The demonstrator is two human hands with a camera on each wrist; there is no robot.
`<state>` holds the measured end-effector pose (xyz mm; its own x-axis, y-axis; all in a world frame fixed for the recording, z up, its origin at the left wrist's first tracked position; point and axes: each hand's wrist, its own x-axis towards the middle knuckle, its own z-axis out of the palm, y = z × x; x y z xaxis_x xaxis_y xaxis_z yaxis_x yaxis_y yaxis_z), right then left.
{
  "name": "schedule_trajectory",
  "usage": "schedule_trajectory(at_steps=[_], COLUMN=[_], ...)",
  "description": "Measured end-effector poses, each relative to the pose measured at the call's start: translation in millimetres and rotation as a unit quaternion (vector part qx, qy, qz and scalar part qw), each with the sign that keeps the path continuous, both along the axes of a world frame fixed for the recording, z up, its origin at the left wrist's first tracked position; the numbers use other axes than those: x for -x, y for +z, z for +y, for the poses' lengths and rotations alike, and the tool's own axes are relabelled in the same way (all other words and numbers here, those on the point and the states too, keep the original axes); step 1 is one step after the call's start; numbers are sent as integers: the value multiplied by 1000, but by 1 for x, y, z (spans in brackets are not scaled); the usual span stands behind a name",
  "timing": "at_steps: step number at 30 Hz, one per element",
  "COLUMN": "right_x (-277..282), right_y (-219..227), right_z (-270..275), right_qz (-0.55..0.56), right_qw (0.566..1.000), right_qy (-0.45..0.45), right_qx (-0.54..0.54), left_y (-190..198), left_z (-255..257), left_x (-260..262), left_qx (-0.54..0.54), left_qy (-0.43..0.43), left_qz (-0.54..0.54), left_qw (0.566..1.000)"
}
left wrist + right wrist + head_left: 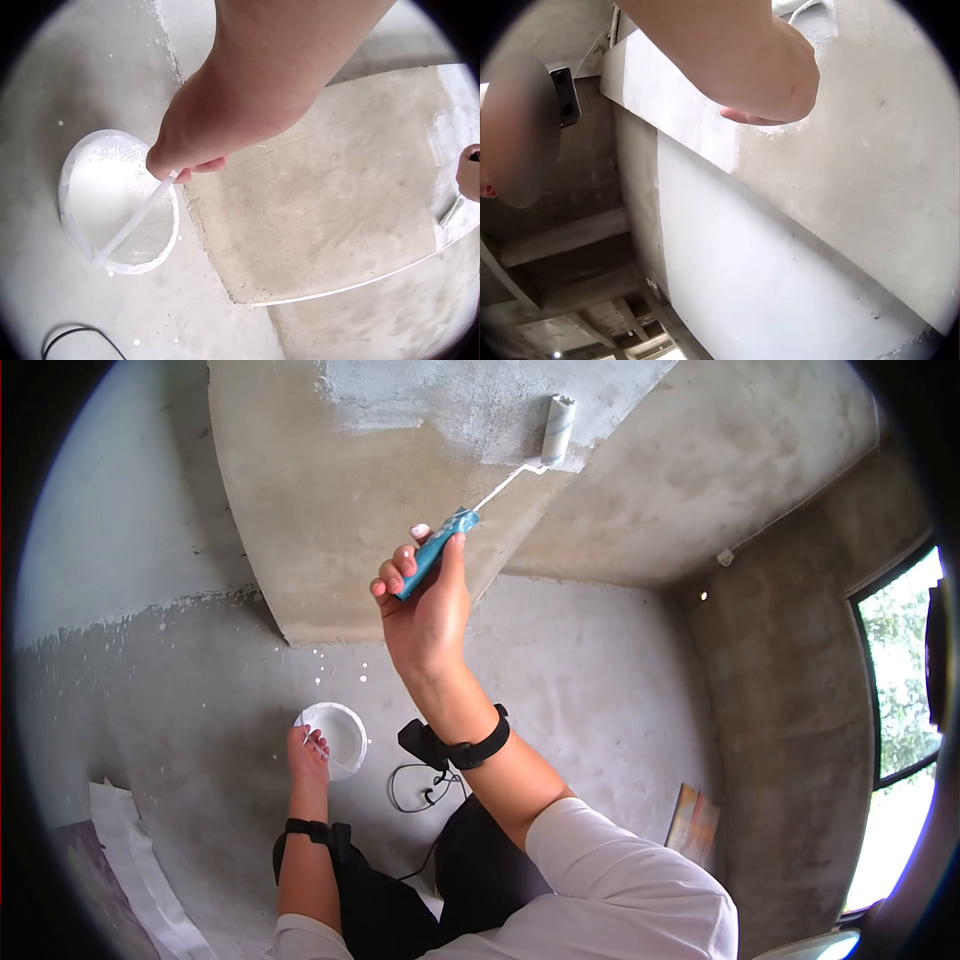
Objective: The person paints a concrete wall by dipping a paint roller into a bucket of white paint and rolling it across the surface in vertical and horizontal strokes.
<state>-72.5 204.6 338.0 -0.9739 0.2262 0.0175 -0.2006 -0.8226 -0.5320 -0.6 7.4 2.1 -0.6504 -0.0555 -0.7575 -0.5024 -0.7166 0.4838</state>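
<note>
My right hand [430,605] grips the blue handle [433,560] of a paint roller, raised in front of me. The roller's pale sleeve [558,430] overlaps the lower edge of a white coat on the beige concrete surface [380,510]. In the right wrist view the hand [780,86] hides most of the roller, apart from its bent wire [807,7]. Low down, my left hand [308,750] holds the white plastic bail [135,223] of a bucket [361,738]. White paint [105,195] shows inside the bucket.
White drops spot the grey floor around the bucket. A black cable [395,792] lies near my knees. White sheeting [145,860] is at lower left, a coloured board [692,822] leans at right. A window [900,660] is in the right wall. Another person appears in the right wrist view.
</note>
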Motion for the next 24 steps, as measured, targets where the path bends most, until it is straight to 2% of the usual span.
schedule_trajectory(at_steps=[5, 9, 15, 21, 24], right_x=[9, 14, 8, -13, -18], right_y=[5, 6, -5, -9, -8], right_z=[31, 45, 16, -29, -36], right_qz=[22, 37, 11, -27, -49], right_qw=[998, 996, 1000, 997, 996], right_qy=[-57, -56, -18, 74, 69], right_qx=[35, 54, 19, 23, 16], left_y=[0, -4, -4, -4, -1], left_z=[2, 1, 0, 2, 1], left_x=[0, 0, 0, 0, 1], left_qx=[3, 8, 10, 13, 12], left_qy=[5, 7, 5, -3, -5], left_qz=[-1, -5, 2, 3, 1], left_qw=[1000, 1000, 1000, 1000, 1000])
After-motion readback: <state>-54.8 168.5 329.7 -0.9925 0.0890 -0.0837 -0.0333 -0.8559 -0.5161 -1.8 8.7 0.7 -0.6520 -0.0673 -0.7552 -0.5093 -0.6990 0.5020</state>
